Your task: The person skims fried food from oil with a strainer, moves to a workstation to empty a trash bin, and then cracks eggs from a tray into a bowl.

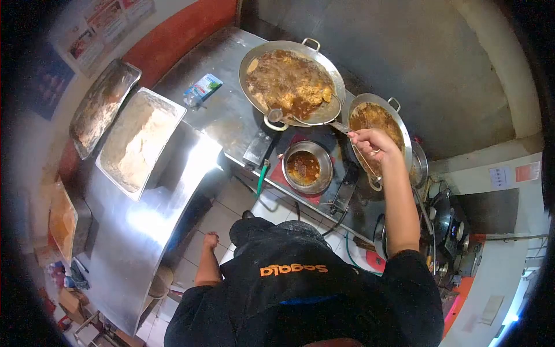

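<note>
My right hand [374,142] is closed around the metal handle of a skimmer [341,126]. The skimmer's head reaches into a large wok [338,72] of bubbling brown oil, at its near right side. Golden battered pieces [312,93] sit in the oil there, by the skimmer. At the wok's near rim, a small round metal ladle-like cup [275,115] shows. My left hand [211,239] hangs low at my side, fingers curled, apart from the counter, with nothing seen in it.
A second wok [409,153] of oil stands under my right forearm. A steel bowl [329,173] with brown liquid sits nearer me. Left are a tray of flour [107,165], another floury tray [78,136], and a blue-white packet [203,87]. A green hose [261,180] hangs at the edge.
</note>
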The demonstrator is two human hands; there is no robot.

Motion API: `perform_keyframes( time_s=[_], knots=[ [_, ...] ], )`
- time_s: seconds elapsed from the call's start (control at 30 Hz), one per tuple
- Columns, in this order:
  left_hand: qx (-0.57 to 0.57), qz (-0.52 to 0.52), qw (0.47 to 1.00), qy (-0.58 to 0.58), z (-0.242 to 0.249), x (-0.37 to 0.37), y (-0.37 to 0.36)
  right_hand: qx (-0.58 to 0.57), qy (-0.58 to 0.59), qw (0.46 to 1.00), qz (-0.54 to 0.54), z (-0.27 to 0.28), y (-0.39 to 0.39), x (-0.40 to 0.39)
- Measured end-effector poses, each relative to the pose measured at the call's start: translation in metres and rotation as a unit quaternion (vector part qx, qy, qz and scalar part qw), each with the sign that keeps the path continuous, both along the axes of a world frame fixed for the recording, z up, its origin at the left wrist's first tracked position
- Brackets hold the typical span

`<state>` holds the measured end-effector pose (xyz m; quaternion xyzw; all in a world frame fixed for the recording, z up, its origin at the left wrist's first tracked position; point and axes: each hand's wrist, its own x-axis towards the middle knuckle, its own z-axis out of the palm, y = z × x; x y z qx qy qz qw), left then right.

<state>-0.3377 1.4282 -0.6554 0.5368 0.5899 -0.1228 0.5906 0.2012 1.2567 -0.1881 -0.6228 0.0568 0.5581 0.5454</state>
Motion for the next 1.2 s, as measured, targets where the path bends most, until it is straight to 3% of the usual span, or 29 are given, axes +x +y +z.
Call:
perform_keyframes(
  time_s=[0.03, 0.13, 0.37, 0.43, 0.53, 0.7, 0.77, 1.03, 1.2],
  knots=[
    [-0.017, 0.044, 0.999, -0.002, 0.008, 0.002, -0.001, -0.007, -0.006, 1.0, 0.005, 0.0, 0.001, 0.001],
    [-0.022, 0.037, 0.999, 0.001, 0.02, 0.005, 0.001, -0.051, -0.083, 0.995, 0.022, -0.006, 0.013, -0.001],
    [-0.022, 0.03, 0.999, 0.03, 0.002, 0.005, 0.005, -0.043, -0.126, 0.991, 0.017, -0.036, 0.054, -0.007],
    [-0.015, 0.029, 0.999, 0.011, -0.043, -0.005, 0.004, -0.045, -0.136, 0.99, -0.005, -0.054, 0.064, -0.015],
    [-0.021, 0.019, 1.0, 0.012, -0.021, 0.005, 0.007, -0.024, -0.118, 0.986, -0.116, -0.064, 0.083, -0.048],
    [-0.037, 0.026, 0.999, 0.009, 0.003, 0.009, 0.011, 0.026, -0.085, 0.975, -0.203, -0.081, 0.087, -0.071],
    [-0.043, 0.039, 0.998, 0.001, 0.001, 0.006, 0.014, 0.015, -0.16, 0.965, -0.209, -0.075, 0.083, -0.076],
    [-0.061, 0.045, 0.997, -0.021, -0.036, -0.026, 0.015, -0.11, -0.312, 0.937, -0.111, -0.063, 0.044, -0.056],
    [-0.065, 0.047, 0.997, -0.022, -0.008, -0.026, 0.009, -0.135, -0.428, 0.891, -0.071, -0.082, 0.017, -0.022]
  ],
)
